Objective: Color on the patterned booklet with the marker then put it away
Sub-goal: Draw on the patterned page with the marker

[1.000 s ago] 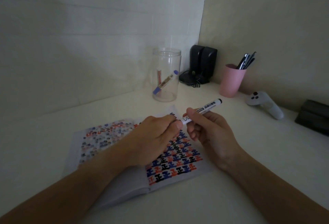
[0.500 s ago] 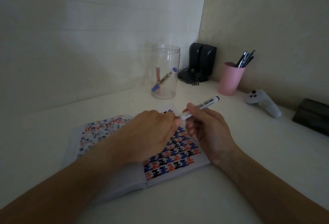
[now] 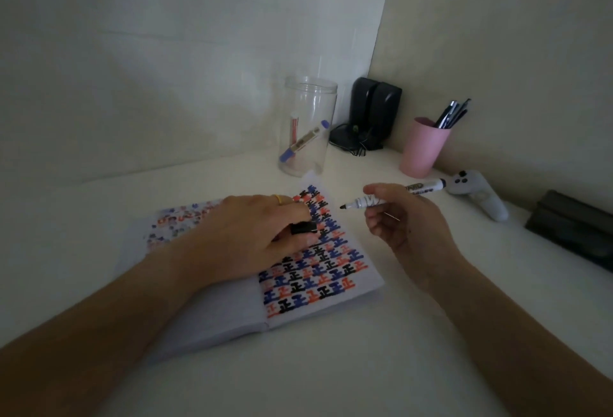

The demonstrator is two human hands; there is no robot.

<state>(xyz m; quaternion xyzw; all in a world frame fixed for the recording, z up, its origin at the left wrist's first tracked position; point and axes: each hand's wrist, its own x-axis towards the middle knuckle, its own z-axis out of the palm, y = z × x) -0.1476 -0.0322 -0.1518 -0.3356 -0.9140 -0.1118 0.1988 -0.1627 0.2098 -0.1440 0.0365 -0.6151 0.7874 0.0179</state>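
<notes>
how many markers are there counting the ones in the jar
3. One black marker is uncapped in the right hand. A blue-capped marker and a red one stand in the clear jar. The pink cup holds pens, not clearly markers.

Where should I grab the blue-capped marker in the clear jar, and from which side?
Judging by its pose, take the blue-capped marker by its upper end, coming straight down through the clear jar mouth. It leans diagonally, its top near the right wall, and the walls block any sideways approach.

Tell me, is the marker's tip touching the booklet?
Apart. The head view shows the marker tip held by the right hand off the booklet edge.
</notes>
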